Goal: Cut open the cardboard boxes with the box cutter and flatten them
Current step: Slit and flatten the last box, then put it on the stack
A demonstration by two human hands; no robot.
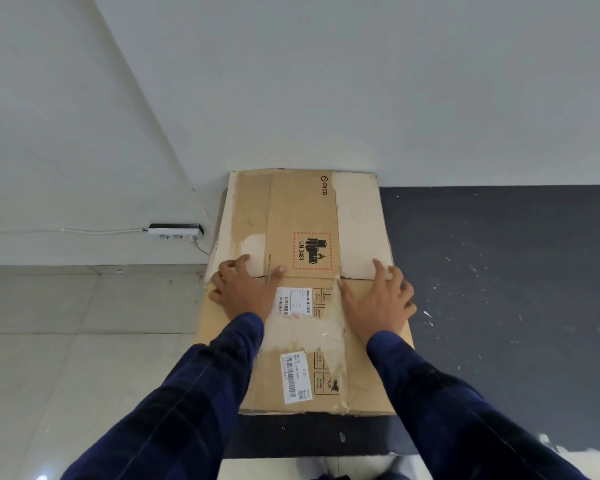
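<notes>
Dark blue sleeves reach forward from the bottom edge, one on each side of the box. This cardboard lies flattened on the floor, its far edge against the wall and its near edge closest to the person. The left hand lies palm down on the left part of the box, fingers straight and spread, with the fingertips on the crease that crosses the cardboard about halfway along. The right hand lies the same way on the right part of the box, fingers splayed, with the outer ones reaching the box's right edge. Neither hand grips anything, and the two are well apart.

Between the hands a white label with barcodes is stuck to the box, and a second label sits nearer the person. Beyond the crease the box bears a red-bordered mark reading UN 3481, and near its far edge a PICO logo. Pale torn patches show where tape has pulled away the surface.

Under the box and to its right lies a dark floor patch flecked with white. Left of the box are grey tiles. A power strip sits on the wall just left of the box's far half, with a white cable running away to the left
</notes>
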